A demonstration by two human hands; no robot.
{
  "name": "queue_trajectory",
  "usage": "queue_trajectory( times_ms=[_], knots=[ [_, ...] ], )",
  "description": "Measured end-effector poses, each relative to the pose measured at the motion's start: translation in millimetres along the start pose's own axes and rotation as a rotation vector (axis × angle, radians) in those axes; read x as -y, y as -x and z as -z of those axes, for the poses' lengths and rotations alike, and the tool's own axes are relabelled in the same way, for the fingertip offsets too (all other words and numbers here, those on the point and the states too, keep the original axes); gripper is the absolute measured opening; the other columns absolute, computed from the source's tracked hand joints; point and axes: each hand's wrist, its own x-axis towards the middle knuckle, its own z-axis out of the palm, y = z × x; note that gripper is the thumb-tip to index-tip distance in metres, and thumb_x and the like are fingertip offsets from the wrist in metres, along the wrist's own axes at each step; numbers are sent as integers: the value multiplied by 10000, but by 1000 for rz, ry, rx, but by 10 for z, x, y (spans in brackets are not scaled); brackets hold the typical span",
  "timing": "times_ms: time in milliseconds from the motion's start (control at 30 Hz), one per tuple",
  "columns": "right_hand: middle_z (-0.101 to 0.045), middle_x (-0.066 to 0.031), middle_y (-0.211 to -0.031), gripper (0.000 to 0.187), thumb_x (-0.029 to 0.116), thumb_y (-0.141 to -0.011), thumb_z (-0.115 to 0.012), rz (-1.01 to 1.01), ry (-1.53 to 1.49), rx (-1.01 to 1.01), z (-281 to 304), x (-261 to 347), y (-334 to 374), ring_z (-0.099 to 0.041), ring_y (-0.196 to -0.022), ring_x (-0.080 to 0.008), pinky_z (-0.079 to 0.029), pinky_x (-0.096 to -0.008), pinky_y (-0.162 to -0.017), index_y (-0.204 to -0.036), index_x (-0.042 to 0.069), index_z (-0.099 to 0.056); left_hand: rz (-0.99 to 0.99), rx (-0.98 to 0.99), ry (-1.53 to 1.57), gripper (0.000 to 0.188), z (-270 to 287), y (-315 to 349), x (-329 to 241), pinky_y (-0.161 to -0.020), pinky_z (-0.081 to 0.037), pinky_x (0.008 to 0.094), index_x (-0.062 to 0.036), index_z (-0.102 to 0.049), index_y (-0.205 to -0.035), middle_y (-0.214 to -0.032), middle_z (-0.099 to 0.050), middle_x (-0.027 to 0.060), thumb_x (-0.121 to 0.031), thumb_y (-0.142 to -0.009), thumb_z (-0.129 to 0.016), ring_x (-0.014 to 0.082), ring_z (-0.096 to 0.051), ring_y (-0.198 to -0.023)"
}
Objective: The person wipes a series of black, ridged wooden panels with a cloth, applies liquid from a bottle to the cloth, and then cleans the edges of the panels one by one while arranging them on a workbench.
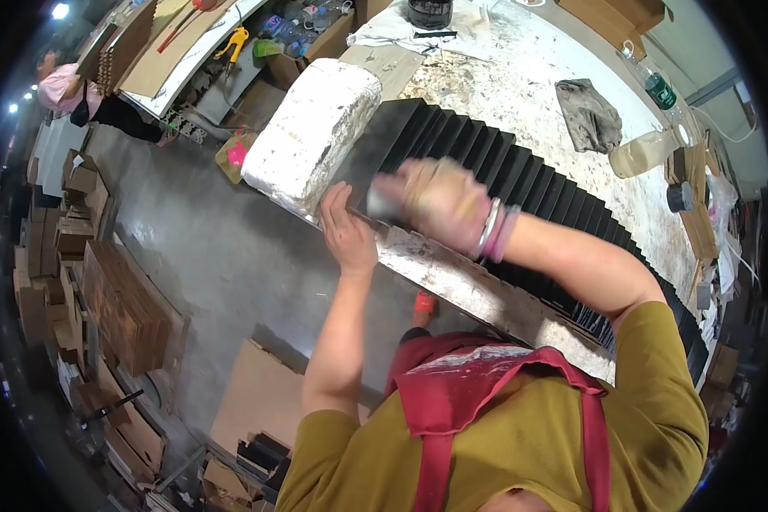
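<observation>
A long row of thin black panels lies overlapped like stair steps along the worktable. My right hand, smeared by motion, is over the front panel with its fingers closed round a small pale thing whose kind I cannot make out. A band and a bracelet circle that wrist. My left hand rests at the near edge of the front panel, fingers stretched out and holding nothing. Just beyond its fingertips stands a large white block with a rough, stained surface, at the table's left end.
On the paint-spotted worktable are a dark pot, a grey rag, a green-labelled bottle and a bottle of cloudy liquid. Flattened cardboard stands on the floor to the left. Another person is at the far left.
</observation>
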Motion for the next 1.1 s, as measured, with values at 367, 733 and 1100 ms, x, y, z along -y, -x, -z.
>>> queue_trajectory(
  times_ms=[367,733,1100],
  knots=[
    [-650,-99,-988,527,62,-738,-713,214,-281,43,99,-79,90,-661,-874,-269,-543,-355,-758,-1245,146,-598,-21,-66,52,406,79,-123,-51,-957,-410,440,-19,-558,-1159,-1195,-576,137,71,-775,-459,343,-542,-1128],
    [-664,-95,-1028,470,123,-769,-734,257,-299,222,180,-348,-197,-651,-985,-269,-541,-355,-835,-1220,115,-603,53,-5,10,398,53,-101,-3,-1007,-384,456,10,-572,-1140,-1213,-567,140,85,-771,-444,352,-516,-1168],
    [-609,-178,-1219,466,353,-890,-602,-803,-71,-348,-42,-2961,-761,-570,-1148,-325,-434,-374,-979,-1269,87,-554,21,17,-6,386,-11,-81,-37,-1003,-377,486,36,-543,-1142,-1194,-563,189,88,-783,-410,381,-517,-1123]
  ],
)
